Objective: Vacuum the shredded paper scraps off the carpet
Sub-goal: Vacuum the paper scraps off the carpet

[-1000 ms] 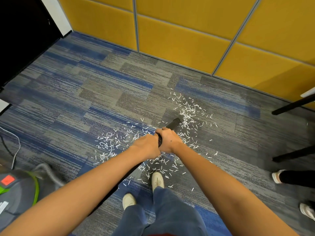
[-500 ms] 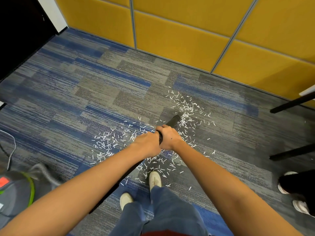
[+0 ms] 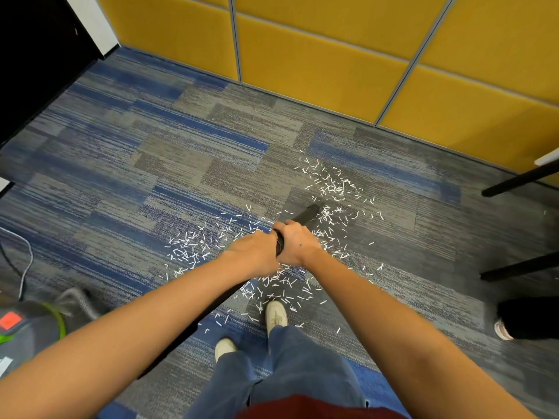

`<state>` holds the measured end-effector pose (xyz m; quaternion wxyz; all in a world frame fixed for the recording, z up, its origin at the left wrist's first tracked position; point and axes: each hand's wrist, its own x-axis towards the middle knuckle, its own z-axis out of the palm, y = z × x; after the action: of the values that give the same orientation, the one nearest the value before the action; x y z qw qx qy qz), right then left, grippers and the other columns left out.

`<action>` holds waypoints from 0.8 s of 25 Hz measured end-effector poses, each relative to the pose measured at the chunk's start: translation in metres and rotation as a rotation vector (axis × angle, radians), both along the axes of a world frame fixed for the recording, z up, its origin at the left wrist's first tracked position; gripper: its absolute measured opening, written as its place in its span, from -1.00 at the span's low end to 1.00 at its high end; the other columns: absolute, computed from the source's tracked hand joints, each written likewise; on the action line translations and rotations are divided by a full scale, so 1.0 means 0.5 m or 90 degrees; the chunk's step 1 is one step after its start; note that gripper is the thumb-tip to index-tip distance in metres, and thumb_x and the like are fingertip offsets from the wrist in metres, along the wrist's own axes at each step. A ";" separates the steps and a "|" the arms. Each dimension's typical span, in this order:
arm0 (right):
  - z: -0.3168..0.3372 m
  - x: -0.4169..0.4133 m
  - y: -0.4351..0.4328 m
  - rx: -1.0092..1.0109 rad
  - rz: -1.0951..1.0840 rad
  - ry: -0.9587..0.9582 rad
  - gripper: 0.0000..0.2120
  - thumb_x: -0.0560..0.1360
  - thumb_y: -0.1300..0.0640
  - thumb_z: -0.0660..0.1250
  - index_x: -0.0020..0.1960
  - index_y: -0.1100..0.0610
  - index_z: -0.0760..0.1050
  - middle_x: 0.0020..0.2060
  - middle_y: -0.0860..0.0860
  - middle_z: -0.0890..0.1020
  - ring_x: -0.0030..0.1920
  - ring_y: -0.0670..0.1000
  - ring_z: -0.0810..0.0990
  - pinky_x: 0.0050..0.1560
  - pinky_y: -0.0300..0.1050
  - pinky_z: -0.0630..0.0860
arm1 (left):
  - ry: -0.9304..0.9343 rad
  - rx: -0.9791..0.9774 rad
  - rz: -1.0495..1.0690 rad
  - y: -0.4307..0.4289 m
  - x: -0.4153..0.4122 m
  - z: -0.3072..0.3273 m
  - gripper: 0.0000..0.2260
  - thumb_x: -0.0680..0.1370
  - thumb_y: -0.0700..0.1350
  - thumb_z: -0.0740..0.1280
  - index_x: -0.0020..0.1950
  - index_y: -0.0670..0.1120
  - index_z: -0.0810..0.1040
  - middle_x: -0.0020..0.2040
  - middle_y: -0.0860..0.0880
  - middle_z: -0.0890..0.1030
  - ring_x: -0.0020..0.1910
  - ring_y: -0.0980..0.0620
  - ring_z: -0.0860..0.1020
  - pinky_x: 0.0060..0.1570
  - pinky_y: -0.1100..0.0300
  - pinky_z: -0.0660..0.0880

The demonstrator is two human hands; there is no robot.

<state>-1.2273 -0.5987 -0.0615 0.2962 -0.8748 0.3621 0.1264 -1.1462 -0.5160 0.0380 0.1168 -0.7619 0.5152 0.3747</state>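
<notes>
White shredded paper scraps (image 3: 329, 186) lie scattered over the blue-grey carpet (image 3: 181, 152), from the far right patch round to the left and down to my feet. A black vacuum tube (image 3: 304, 215) points away from me, its tip among the scraps. My left hand (image 3: 255, 252) and my right hand (image 3: 295, 243) both grip the tube side by side, the right one further along it. The tube's lower part runs back under my left forearm.
The grey and green vacuum body (image 3: 27, 331) with its hose (image 3: 75, 300) stands at the left, beside a white cable (image 3: 25, 261). Yellow wall panels (image 3: 317, 55) close the far side. Black furniture legs (image 3: 520, 179) and another person's shoe (image 3: 503, 329) are at the right.
The tube tip and both hands hold almost the same spot among the scraps. The other person's feet at the right have shifted further out of view.
</notes>
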 end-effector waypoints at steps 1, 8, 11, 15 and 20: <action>0.001 0.003 0.002 0.001 0.004 0.000 -0.67 0.37 0.15 0.36 0.12 0.11 0.48 -0.03 0.13 0.49 0.00 0.21 0.55 0.03 0.01 0.53 | 0.001 0.002 0.003 0.003 0.003 0.001 -0.66 0.53 -0.16 0.24 0.30 -0.12 0.35 -0.12 -0.04 0.43 -0.13 -0.09 0.51 -0.18 0.13 0.43; 0.003 0.025 0.020 -0.001 0.023 -0.020 -0.67 0.37 0.16 0.35 0.13 0.11 0.47 -0.01 0.14 0.49 0.00 0.23 0.55 0.01 -0.01 0.52 | -0.032 -0.005 -0.003 0.023 0.015 0.007 -0.68 0.53 -0.18 0.22 0.29 -0.11 0.35 -0.19 -0.01 0.40 -0.20 -0.05 0.46 -0.20 0.14 0.43; 0.003 0.022 0.019 0.008 0.031 -0.022 -0.64 0.38 0.15 0.35 0.17 0.11 0.46 0.01 0.14 0.48 0.01 0.23 0.55 0.04 0.02 0.52 | -0.025 0.000 0.005 0.025 0.009 0.003 -0.65 0.52 -0.19 0.21 0.30 -0.11 0.33 -0.16 -0.03 0.41 -0.16 -0.07 0.48 -0.15 0.11 0.42; 0.004 0.004 0.020 -0.003 0.023 -0.014 -0.70 0.38 0.14 0.33 0.11 0.10 0.47 -0.02 0.13 0.48 -0.01 0.22 0.56 0.01 0.00 0.53 | 0.014 -0.001 0.007 0.022 0.004 -0.003 -0.65 0.51 -0.19 0.23 0.30 -0.12 0.34 -0.12 -0.06 0.46 -0.10 -0.11 0.55 -0.18 0.12 0.44; 0.003 -0.021 0.038 -0.012 0.004 0.003 -0.68 0.38 0.12 0.33 0.14 0.10 0.47 -0.02 0.13 0.49 -0.03 0.22 0.57 0.00 0.01 0.54 | 0.010 0.000 -0.033 0.033 -0.002 -0.004 -0.67 0.52 -0.18 0.23 0.29 -0.09 0.36 -0.21 -0.01 0.42 -0.24 -0.03 0.47 -0.29 0.19 0.40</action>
<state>-1.2379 -0.5797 -0.0602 0.2866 -0.8783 0.3613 0.1258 -1.1473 -0.4997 0.0361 0.1224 -0.7454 0.5359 0.3771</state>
